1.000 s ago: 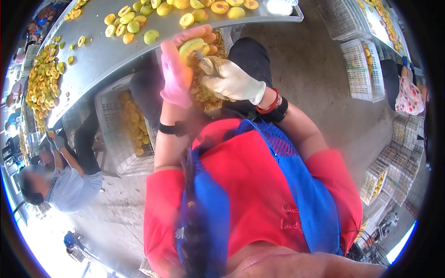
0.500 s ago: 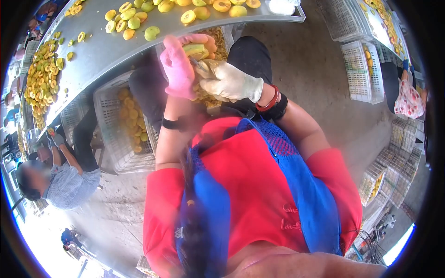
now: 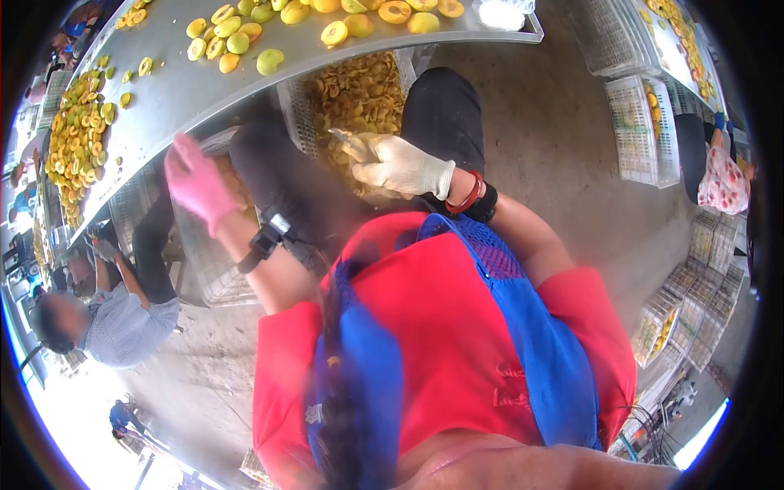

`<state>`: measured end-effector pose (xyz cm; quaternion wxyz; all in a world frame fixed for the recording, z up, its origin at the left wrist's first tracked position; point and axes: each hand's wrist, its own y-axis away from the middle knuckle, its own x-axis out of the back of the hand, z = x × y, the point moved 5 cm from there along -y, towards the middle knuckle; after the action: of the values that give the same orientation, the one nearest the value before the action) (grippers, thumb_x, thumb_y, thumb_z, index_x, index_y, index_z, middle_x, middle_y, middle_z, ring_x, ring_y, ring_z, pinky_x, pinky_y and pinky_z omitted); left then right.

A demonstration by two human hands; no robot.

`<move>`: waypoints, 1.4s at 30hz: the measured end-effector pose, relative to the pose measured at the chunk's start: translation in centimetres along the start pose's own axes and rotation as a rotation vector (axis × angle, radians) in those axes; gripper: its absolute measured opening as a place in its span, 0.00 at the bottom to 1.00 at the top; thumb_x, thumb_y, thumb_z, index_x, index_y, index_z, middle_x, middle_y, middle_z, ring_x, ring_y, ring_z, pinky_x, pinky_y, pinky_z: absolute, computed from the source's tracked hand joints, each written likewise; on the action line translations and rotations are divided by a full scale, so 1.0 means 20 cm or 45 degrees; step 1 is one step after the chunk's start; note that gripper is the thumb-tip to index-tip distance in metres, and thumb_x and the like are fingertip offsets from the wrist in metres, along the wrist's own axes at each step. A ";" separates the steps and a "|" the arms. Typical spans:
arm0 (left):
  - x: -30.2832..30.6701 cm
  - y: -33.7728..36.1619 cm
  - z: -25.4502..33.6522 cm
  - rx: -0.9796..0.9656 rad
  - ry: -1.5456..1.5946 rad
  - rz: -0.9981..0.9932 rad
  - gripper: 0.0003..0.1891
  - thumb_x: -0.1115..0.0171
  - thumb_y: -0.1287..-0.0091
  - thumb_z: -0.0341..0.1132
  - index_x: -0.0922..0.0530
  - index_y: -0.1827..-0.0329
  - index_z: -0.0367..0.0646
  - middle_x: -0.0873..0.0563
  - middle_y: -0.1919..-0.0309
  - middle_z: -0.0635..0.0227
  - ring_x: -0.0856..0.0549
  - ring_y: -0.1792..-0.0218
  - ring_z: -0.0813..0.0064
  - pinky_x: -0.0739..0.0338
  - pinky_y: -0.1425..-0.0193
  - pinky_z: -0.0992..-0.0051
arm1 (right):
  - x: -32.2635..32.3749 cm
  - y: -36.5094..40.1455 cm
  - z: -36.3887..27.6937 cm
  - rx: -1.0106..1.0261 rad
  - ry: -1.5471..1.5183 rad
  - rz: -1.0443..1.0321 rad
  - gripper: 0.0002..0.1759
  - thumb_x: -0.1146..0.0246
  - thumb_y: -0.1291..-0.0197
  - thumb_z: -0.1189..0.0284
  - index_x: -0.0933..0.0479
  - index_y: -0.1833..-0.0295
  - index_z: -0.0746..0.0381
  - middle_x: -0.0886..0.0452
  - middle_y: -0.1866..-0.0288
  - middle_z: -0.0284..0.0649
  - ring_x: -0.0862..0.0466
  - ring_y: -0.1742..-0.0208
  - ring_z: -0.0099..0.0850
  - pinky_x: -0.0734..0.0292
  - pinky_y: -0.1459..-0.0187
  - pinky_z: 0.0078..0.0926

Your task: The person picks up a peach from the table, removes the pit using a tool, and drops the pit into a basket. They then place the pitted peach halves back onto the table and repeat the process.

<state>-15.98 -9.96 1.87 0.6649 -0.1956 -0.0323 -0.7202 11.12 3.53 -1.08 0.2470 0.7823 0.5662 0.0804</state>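
My left hand [image 3: 196, 184], in a pink glove, is out over the white crate on the left, close to the table's edge. Its fingers are stretched out and no fruit shows in them. In a pale glove, my right hand [image 3: 400, 165] is closed around a small knife [image 3: 340, 137], whose short metal tip points up and left. Below that hand, between my knees, sits a crate [image 3: 296, 110] full of yellow-orange peelings [image 3: 355, 90]. Yellow fruit pieces [image 3: 237, 184] lie in the left crate [image 3: 214, 286], partly hidden by my left arm.
A metal table [image 3: 175, 106] carries cut yellow-green fruit [image 3: 269, 61], a large fruit pile [image 3: 77, 151] and a white plastic bag [image 3: 500, 15]. A co-worker [image 3: 131, 327] sits at the left. White crates [image 3: 641, 135] stand on the right, near another person in a patterned apron [image 3: 723, 180].
My left hand has moved left and down from my right hand to the left crate; the green-yellow fruit it held no longer shows. My right hand stays nearly in place with the knife.
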 end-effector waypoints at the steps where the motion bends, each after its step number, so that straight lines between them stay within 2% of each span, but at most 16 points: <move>1: 0.07 -0.04 -0.02 0.003 -0.207 0.056 0.23 0.39 0.25 0.49 0.19 0.41 0.38 0.13 0.47 0.55 0.13 0.49 0.66 0.15 0.50 0.69 | 0.01 -0.01 0.02 0.003 -0.044 0.016 0.05 0.40 0.32 0.71 0.28 0.55 0.59 0.27 0.69 0.29 0.29 0.70 0.18 0.31 0.70 0.22; 3: 0.09 -0.11 -0.03 -0.226 -0.646 0.088 0.24 0.37 0.27 0.48 0.19 0.39 0.37 0.16 0.42 0.52 0.14 0.46 0.61 0.18 0.44 0.66 | 0.04 -0.04 0.07 0.015 -0.127 0.046 0.05 0.40 0.32 0.71 0.28 0.56 0.59 0.26 0.68 0.29 0.28 0.70 0.18 0.31 0.69 0.22; 5: -0.09 -0.14 -0.04 -0.211 -0.534 -0.098 0.22 0.37 0.27 0.44 0.20 0.39 0.36 0.18 0.37 0.52 0.15 0.45 0.59 0.20 0.41 0.63 | 0.04 -0.06 0.09 -0.059 -0.035 0.058 0.07 0.39 0.33 0.71 0.27 0.54 0.61 0.24 0.67 0.32 0.25 0.68 0.21 0.28 0.66 0.25; 6: -0.23 -0.14 -0.09 -0.245 -0.404 -0.243 0.22 0.38 0.27 0.42 0.20 0.38 0.37 0.18 0.38 0.53 0.15 0.45 0.60 0.21 0.41 0.64 | 0.04 -0.07 0.10 -0.096 0.012 0.063 0.08 0.39 0.33 0.71 0.27 0.53 0.62 0.22 0.66 0.34 0.24 0.67 0.23 0.27 0.64 0.26; 7: -0.41 -0.14 -0.21 0.035 0.361 -0.525 0.24 0.34 0.28 0.40 0.24 0.32 0.41 0.14 0.46 0.64 0.15 0.51 0.76 0.17 0.57 0.77 | 0.05 -0.09 0.11 0.066 0.064 0.115 0.10 0.39 0.34 0.70 0.26 0.51 0.63 0.21 0.65 0.36 0.23 0.66 0.25 0.25 0.62 0.28; 8: -0.56 -0.10 -0.11 -0.225 -0.233 -0.616 0.25 0.33 0.29 0.41 0.25 0.31 0.42 0.14 0.46 0.65 0.15 0.52 0.78 0.18 0.58 0.78 | 0.05 -0.13 0.17 0.227 0.116 0.169 0.12 0.39 0.34 0.70 0.26 0.50 0.64 0.20 0.64 0.39 0.21 0.64 0.27 0.24 0.60 0.30; 11: -1.06 -0.04 -0.07 -0.263 -0.523 -0.840 0.36 0.31 0.33 0.54 0.28 0.28 0.44 0.17 0.37 0.58 0.12 0.53 0.69 0.19 0.44 0.67 | 0.08 -0.14 0.20 0.346 0.201 0.221 0.18 0.38 0.36 0.69 0.26 0.45 0.68 0.16 0.60 0.47 0.17 0.58 0.36 0.22 0.52 0.36; 13: -1.33 -0.02 -0.15 -0.220 -0.672 -0.982 0.43 0.31 0.38 0.62 0.30 0.25 0.46 0.20 0.33 0.54 0.14 0.45 0.61 0.24 0.35 0.62 | 0.10 -0.12 0.18 0.364 0.241 0.263 0.17 0.38 0.35 0.68 0.25 0.46 0.67 0.17 0.60 0.46 0.17 0.57 0.36 0.22 0.51 0.37; 14: -1.40 0.00 -0.17 -0.245 -0.795 -1.032 0.44 0.31 0.40 0.63 0.30 0.25 0.46 0.20 0.33 0.54 0.15 0.42 0.60 0.25 0.34 0.61 | 0.11 -0.13 0.22 0.410 0.230 0.291 0.16 0.38 0.36 0.67 0.26 0.49 0.67 0.18 0.65 0.45 0.17 0.66 0.34 0.21 0.61 0.34; 19: -1.57 0.07 -0.15 -0.401 -1.142 -1.218 0.50 0.29 0.48 0.67 0.30 0.27 0.43 0.20 0.34 0.54 0.24 0.31 0.55 0.30 0.28 0.58 | 0.16 -0.14 0.29 0.209 0.096 0.287 0.15 0.38 0.37 0.66 0.27 0.53 0.65 0.21 0.72 0.42 0.24 0.81 0.28 0.29 0.80 0.29; 23: -1.57 0.06 -0.26 -0.298 -0.536 -1.219 0.29 0.27 0.39 0.49 0.24 0.39 0.44 0.14 0.52 0.59 0.13 0.53 0.68 0.18 0.52 0.70 | 0.16 -0.15 0.26 0.148 0.009 0.278 0.15 0.37 0.37 0.65 0.27 0.53 0.65 0.21 0.73 0.43 0.22 0.80 0.32 0.27 0.77 0.33; 26: -1.35 0.14 -0.07 -0.093 0.005 -1.120 0.21 0.31 0.33 0.41 0.25 0.41 0.43 0.15 0.58 0.63 0.14 0.61 0.76 0.21 0.63 0.78 | 0.21 -0.18 0.24 0.652 0.322 0.580 0.16 0.35 0.38 0.67 0.28 0.53 0.66 0.20 0.72 0.47 0.19 0.77 0.42 0.24 0.72 0.38; 29: -1.16 0.22 0.00 0.184 0.503 -1.276 0.20 0.34 0.30 0.41 0.25 0.40 0.41 0.13 0.53 0.60 0.13 0.58 0.74 0.21 0.62 0.80 | 0.26 -0.13 0.10 0.695 0.428 0.681 0.15 0.33 0.38 0.69 0.29 0.54 0.66 0.20 0.71 0.52 0.17 0.71 0.52 0.22 0.66 0.43; 32: -0.94 0.40 0.16 0.388 0.886 -1.370 0.22 0.40 0.26 0.46 0.25 0.37 0.41 0.13 0.48 0.56 0.12 0.56 0.73 0.20 0.61 0.80 | 0.25 -0.11 -0.02 0.973 0.851 0.761 0.15 0.33 0.39 0.70 0.31 0.56 0.65 0.20 0.74 0.52 0.17 0.71 0.56 0.23 0.70 0.46; 36: -0.79 0.52 0.23 0.373 0.937 -1.396 0.35 0.57 0.22 0.64 0.26 0.33 0.39 0.13 0.47 0.55 0.12 0.54 0.70 0.19 0.55 0.78 | 0.22 -0.09 -0.09 0.951 0.916 0.829 0.16 0.32 0.40 0.70 0.33 0.57 0.64 0.20 0.75 0.53 0.17 0.73 0.56 0.23 0.73 0.49; 42: -0.71 0.59 0.29 0.281 0.903 -1.303 0.43 0.63 0.26 0.72 0.25 0.36 0.39 0.12 0.53 0.58 0.13 0.56 0.70 0.20 0.52 0.74 | 0.18 -0.07 -0.08 0.936 0.992 0.859 0.17 0.33 0.42 0.71 0.34 0.56 0.64 0.20 0.75 0.53 0.17 0.73 0.57 0.22 0.72 0.52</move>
<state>-2.57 3.88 0.15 0.2229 0.1647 0.0265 -0.9605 10.50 7.60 -0.88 -0.3010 0.8648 0.3275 0.2329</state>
